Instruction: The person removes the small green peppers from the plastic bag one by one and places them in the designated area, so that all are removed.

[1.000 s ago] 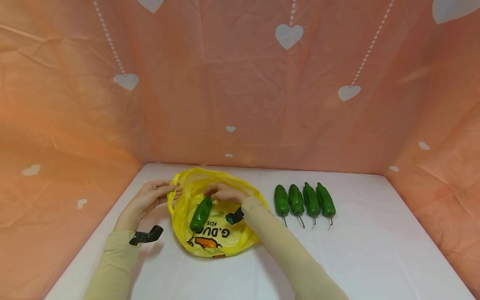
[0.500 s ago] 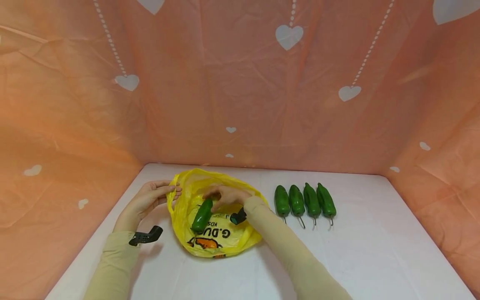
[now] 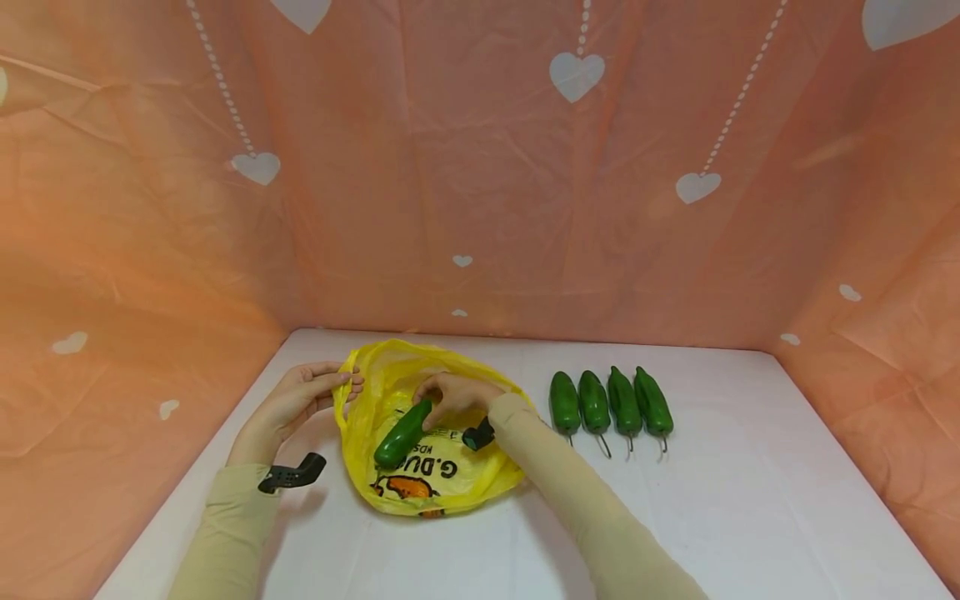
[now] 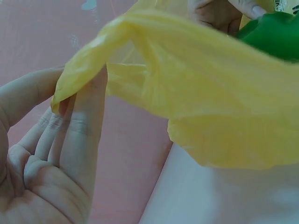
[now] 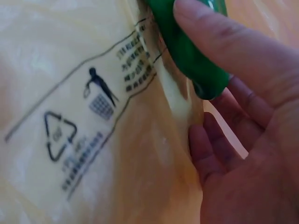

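A yellow plastic bag (image 3: 480, 493) with printed letters lies with its mouth wide on the white table. At its left edge my left hand (image 3: 294, 400) pinches the rim between thumb and fingers, as the left wrist view also shows. Inside the bag, my right hand (image 3: 455, 393) holds a green chili pepper (image 3: 401, 437) by its narrow upper end. The pepper leans, its thick end toward the lower left. In the right wrist view the thumb (image 5: 219, 30) presses on the pepper (image 5: 187, 51); the far fingertips are partly hidden behind it.
Several more green peppers (image 3: 594, 403) lie in a row on the table (image 3: 720, 500), right of the bag, with stems toward me. Orange cloth (image 3: 525, 208) with white hearts stands round the back and sides.
In the bag, the pepper has tilted further, its upper end swinging a little to the right with my right hand. My left hand stays on the rim.
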Available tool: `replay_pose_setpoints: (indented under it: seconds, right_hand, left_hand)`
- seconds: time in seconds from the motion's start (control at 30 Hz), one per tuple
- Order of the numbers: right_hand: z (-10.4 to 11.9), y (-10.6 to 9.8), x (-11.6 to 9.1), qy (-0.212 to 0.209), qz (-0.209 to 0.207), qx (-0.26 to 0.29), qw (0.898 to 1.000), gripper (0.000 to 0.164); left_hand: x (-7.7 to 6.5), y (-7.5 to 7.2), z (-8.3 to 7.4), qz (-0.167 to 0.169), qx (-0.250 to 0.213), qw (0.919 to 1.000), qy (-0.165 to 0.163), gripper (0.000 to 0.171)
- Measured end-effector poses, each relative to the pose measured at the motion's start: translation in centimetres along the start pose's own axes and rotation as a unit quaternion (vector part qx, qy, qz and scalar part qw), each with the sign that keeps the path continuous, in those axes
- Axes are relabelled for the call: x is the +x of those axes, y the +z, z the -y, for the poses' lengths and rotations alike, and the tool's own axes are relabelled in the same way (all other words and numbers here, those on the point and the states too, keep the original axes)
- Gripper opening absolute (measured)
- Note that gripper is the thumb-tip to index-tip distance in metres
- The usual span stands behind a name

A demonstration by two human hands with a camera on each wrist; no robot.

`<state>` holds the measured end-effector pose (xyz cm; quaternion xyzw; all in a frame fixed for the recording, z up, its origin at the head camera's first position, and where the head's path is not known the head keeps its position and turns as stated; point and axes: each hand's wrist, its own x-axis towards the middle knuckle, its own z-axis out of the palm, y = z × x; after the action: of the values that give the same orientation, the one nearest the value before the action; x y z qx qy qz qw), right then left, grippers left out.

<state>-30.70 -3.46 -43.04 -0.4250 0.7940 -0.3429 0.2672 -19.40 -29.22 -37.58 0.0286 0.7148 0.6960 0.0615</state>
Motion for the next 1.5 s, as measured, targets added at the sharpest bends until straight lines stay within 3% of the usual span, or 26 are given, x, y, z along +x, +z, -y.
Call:
replay_pose_setpoints:
  seconds: [0.53,0.73,0.97,1.07,1.23,1.4,1.5]
  right_hand:
    - [0.2,-0.4,-0.6,-0.027,-0.008,0.120,0.992,0.028]
    - [0.5,-0.4,-0.7,-0.056,0.005,0.173,0.983,0.027]
    - [0.9,-0.1,-1.1,-0.055,0.017,0.210,0.976,0.029]
    - [1.2,0.0,-1.3,-0.047,0.019,0.251,0.967,0.031]
    - [1.7,0.4,-1.4,-0.036,0.024,0.341,0.939,0.037]
    - [2.1,0.5,-1.8,-0.035,0.015,0.396,0.917,0.036]
    - [2.5,0.5,-2.1,-0.029,0.006,0.406,0.914,0.036]
  left_hand:
    - [0.2,0.1,0.2,0.005,0.003,1.0000,0.000,0.048]
    - [0.2,0.2,0.0,0.005,0.008,1.0000,0.001,0.051]
    - [0.1,0.2,0.0,0.007,0.014,0.9998,0.011,0.049]
    - [0.1,0.2,0.1,0.011,0.010,0.9997,0.020,0.047]
    - [0.3,0.3,0.3,0.013,0.008,0.9995,0.027,0.046]
    - [0.5,0.4,0.2,0.012,0.004,0.9995,0.028,0.052]
    - [0.4,0.5,0.1,0.009,-0.004,0.9997,0.021,0.056]
